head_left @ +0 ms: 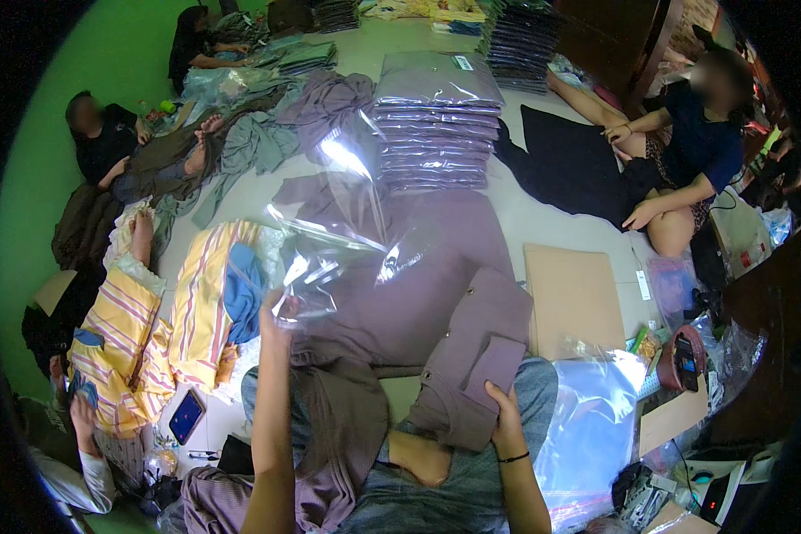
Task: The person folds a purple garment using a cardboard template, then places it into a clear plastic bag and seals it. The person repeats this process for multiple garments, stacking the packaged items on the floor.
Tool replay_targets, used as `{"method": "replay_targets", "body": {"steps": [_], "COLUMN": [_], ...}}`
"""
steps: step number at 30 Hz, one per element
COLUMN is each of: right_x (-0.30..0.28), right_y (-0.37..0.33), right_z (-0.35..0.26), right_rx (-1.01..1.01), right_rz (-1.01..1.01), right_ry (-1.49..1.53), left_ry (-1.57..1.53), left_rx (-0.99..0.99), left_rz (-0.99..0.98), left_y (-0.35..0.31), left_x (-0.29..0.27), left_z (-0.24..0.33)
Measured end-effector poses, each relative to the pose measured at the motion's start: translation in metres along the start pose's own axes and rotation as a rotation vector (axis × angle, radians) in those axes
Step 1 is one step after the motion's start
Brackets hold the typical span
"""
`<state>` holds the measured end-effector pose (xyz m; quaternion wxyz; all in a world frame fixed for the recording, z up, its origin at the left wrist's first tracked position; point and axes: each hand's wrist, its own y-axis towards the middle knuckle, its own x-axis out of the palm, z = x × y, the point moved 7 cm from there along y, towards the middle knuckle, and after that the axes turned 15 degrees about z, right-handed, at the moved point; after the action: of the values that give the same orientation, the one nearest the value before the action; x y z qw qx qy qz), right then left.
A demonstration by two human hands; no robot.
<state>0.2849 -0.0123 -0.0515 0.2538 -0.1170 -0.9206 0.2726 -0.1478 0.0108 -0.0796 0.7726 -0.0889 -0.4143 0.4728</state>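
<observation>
My left hand (pixel 281 313) is closed on a clear plastic bag (pixel 334 245), which stands up loosely and catches the light. In my right hand (pixel 505 415) is a folded mauve-brown garment (pixel 474 360) with a row of snaps or buttons along it, gripped at its lower right edge. It rests tilted over my lap. Behind both hands a larger mauve cloth (pixel 400 258) is spread on the floor. More cloth of that colour (pixel 343 427) lies over my left leg.
Ahead stands a stack of bagged garments (pixel 434 133). Brown cardboard (pixel 575 298) and a pile of clear bags (pixel 587 427) lie to the right. Yellow striped clothes (pixel 206 303) and a phone (pixel 187 416) are at left. A co-worker (pixel 703 151) handles black cloth (pixel 570 160); other people sit at left.
</observation>
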Motion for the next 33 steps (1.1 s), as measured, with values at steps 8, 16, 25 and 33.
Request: {"method": "replay_targets", "body": {"steps": [8,16,25,33], "right_x": [-0.002,-0.005,-0.002,0.010], "right_y": [-0.001,0.001,0.000,-0.029], "right_z": [0.002,0.003,0.002,-0.011], "right_rx": [0.034,0.019,-0.020,0.032], "right_rz": [0.040,0.037,0.020,0.029], "right_ry": [-0.020,-0.085,-0.119,-0.107], "left_ry": [0.574,1.743,2.051,1.560], "left_rx": [0.712,1.684,1.257,1.097], "left_rz": [0.520,-0.774,-0.632,-0.801], "left_y": [-0.011,-0.063,-0.023,-0.082], "left_x": [-0.052,0.052,0.037,0.097], "left_z": [-0.003,-0.038,-0.101,-0.118]}}
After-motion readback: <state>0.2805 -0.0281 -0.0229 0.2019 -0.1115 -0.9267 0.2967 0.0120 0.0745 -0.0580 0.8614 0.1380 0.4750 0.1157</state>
